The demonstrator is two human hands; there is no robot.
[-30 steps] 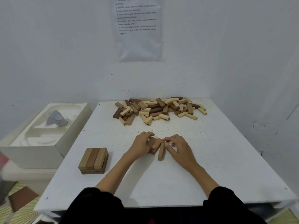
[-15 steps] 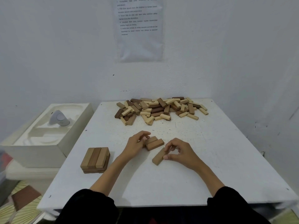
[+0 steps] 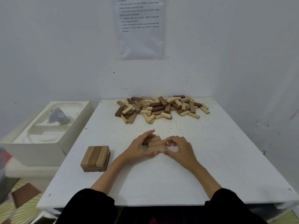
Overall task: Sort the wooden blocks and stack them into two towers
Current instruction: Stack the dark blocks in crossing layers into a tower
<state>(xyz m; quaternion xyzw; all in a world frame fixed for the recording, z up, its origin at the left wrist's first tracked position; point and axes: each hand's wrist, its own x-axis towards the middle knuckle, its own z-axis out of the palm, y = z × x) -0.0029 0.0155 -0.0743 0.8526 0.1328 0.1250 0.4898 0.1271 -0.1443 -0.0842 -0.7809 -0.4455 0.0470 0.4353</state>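
Sleeves [image 3: 85,206], black, at the near edge of the table [image 3: 161,188], both forearms reaching out over it. Off to the left sits a stack [image 3: 95,156]: three mid-brown blocks across the top and a layer under them that looks turned crosswise, so two layers as far as I can see. One tower barely begun! Just beyond, mid-table, here's the action: the left hand [image 3: 137,148] curls round the left ends of a row [image 3: 156,143] of three mid-brown blocks lying flat, side by side, while the right hand [image 3: 179,151] pinches the right ends, fingertips on the nearest block. Both hands are closed on that row, squaring it up by my reading. It's the same shade as the stack, so it could be the next layer for it or the base of a second tower; I can't tell which. Left of the table, a white box [image 3: 48,143] holds a grey gadget [image 3: 59,117]. At the far edge, the pile [image 3: 161,107]: dark, mid and pale blocks in a jumble, untouched by either hand. Nearly everything is left to sort and stack. Up on the wall, a printed sheet [image 3: 140,28].
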